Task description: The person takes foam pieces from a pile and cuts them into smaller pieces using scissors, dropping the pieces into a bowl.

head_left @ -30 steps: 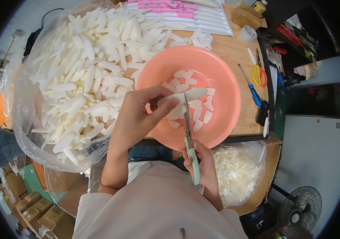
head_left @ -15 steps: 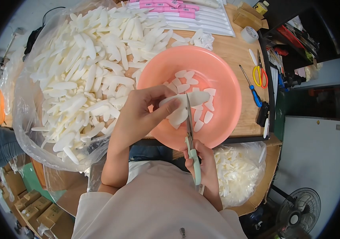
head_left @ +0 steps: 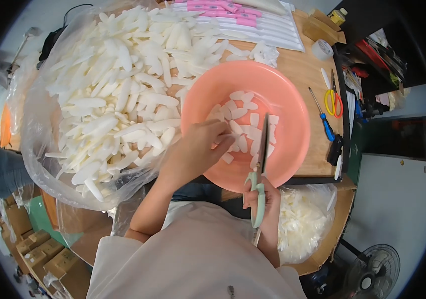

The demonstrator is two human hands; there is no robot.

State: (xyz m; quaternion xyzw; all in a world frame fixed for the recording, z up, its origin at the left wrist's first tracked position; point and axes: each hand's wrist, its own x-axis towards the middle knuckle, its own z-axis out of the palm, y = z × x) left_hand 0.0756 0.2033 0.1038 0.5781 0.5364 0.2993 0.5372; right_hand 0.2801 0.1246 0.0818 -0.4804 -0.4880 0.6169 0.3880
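My right hand (head_left: 268, 200) grips mint-handled scissors (head_left: 257, 195). Their blades look closed and point up over the right half of the peach plastic bowl (head_left: 295, 109). Over the bowl's left side is my left hand (head_left: 199, 148), fingers pinched together. Something whitish shows at its fingertips, but I cannot tell it from the pieces behind. Small white cut pieces (head_left: 239, 113), with one rounded end, lie in the bottom of the bowl. To the left, a big heap of long white oval pieces (head_left: 118, 99) spreads out of a clear plastic bag (head_left: 41, 164).
Right of the bowl lie a blue-handled screwdriver (head_left: 327, 127) and red-and-yellow scissors (head_left: 333, 103). A tape roll (head_left: 321, 50) and pink tubes (head_left: 228, 11) sit further back. Below the table edge, a carton (head_left: 340, 224) holds a bag of white scraps (head_left: 300, 224). A fan (head_left: 380, 264) stands lower right.
The scissors have moved right and down, off the long white piece, and their blades have closed. My left hand has dropped lower; the long piece no longer shows in it.
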